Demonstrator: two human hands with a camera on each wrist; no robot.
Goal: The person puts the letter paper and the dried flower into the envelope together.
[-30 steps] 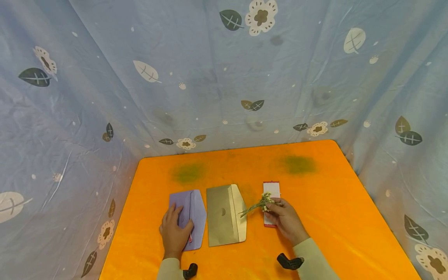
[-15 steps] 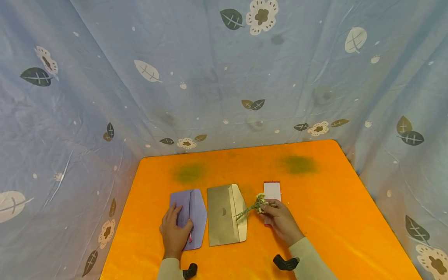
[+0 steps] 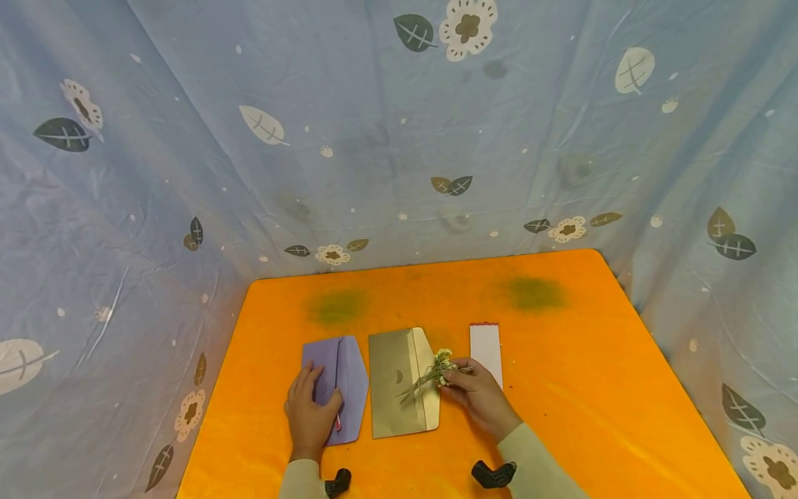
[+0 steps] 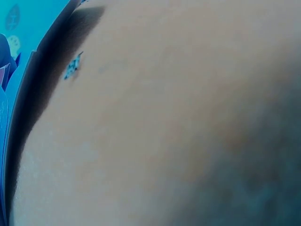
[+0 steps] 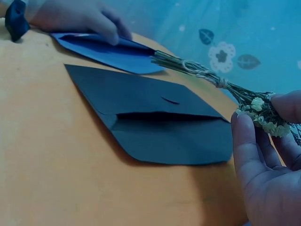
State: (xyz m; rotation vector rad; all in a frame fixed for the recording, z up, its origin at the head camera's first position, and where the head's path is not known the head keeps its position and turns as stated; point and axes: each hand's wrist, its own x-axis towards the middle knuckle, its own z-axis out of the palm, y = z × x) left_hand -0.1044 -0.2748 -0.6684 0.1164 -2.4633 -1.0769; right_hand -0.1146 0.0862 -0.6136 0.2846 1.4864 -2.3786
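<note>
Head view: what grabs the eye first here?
The bright orange table against the blue leaf-print cloth around it. At its near middle, the right hand pinches a small dried flower sprig over the open gold envelope. Beside it, the left hand rests flat on a purple envelope; a white card lies to the right.

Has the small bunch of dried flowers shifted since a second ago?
Yes. The dried flower bunch in the right hand moved left, off the white card, over the gold envelope.
</note>
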